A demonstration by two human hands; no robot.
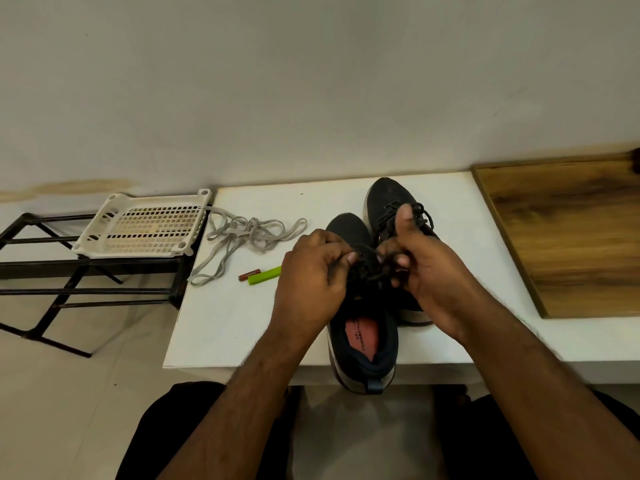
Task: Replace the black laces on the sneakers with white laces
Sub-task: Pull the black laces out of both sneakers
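Two black sneakers stand side by side on the white table (pixel 221 317). On the near sneaker (pixel 363 337), the left hand (pixel 313 282) and right hand (pixel 426 268) each pinch the black lace (pixel 369 268) with curled fingers. The far sneaker (pixel 391 202) is laced. White laces (pixel 242 237) lie tangled to the left, near a green stick (pixel 265 275) and battery (pixel 248 274).
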